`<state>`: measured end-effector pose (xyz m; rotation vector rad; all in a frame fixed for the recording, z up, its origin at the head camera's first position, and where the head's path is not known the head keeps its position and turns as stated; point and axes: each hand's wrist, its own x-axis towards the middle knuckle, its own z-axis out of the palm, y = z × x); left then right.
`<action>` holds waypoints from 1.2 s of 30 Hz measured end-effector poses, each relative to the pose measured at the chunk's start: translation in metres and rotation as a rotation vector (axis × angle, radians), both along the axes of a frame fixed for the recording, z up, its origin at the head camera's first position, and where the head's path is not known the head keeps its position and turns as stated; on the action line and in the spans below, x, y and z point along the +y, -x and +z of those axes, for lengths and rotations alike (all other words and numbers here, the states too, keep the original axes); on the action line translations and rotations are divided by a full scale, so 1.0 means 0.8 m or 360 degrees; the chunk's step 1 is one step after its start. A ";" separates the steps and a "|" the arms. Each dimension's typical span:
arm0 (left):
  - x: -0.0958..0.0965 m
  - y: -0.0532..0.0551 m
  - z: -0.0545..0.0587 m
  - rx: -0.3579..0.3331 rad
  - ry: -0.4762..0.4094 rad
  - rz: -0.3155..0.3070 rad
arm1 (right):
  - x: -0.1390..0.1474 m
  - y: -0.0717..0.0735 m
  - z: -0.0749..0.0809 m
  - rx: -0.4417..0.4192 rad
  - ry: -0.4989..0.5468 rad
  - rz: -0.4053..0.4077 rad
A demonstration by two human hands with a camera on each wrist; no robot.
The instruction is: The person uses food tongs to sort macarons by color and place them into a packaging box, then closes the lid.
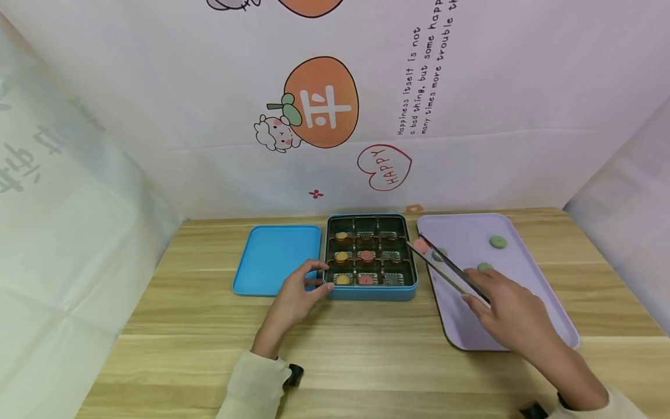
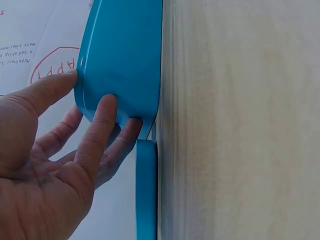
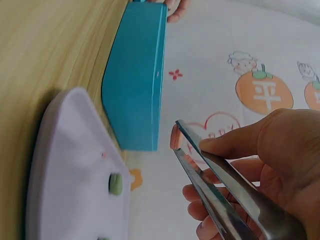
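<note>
Closest to us, two pale sleeves (image 1: 253, 384) come in over the wooden table (image 1: 335, 372). We see the right hand (image 1: 515, 311) pinching a pair of metal tongs (image 1: 462, 274), whose tips hold a pink piece (image 1: 421, 245) raised off the purple tray (image 1: 471, 331), just right of the blue box (image 1: 371, 293). The left hand (image 1: 295, 297) has its fingers spread, touching the box around its near left corner. On the tray we count three green pieces (image 1: 498, 241). Inside the box, yellow pieces (image 1: 342, 256) sit in the left column's three cells, and two pink pieces (image 1: 367, 256) in the middle column's front and middle cells. A flat blue lid (image 1: 277, 259) lies left of the box, and farthest off we find a printed white cloth (image 1: 209, 180).
</note>
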<state>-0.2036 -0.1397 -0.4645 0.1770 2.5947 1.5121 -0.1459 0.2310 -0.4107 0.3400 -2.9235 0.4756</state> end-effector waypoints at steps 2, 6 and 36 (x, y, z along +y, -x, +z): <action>0.000 0.000 0.000 0.0004 0.0001 -0.0001 | -0.008 0.002 0.002 0.0009 0.0001 0.0022; 0.000 -0.001 0.001 0.0007 0.0008 0.0000 | -0.022 0.005 0.005 0.0046 0.0006 0.0080; -0.001 0.000 -0.001 0.0032 0.0007 -0.0001 | -0.085 0.064 0.008 -0.0037 0.0095 0.0193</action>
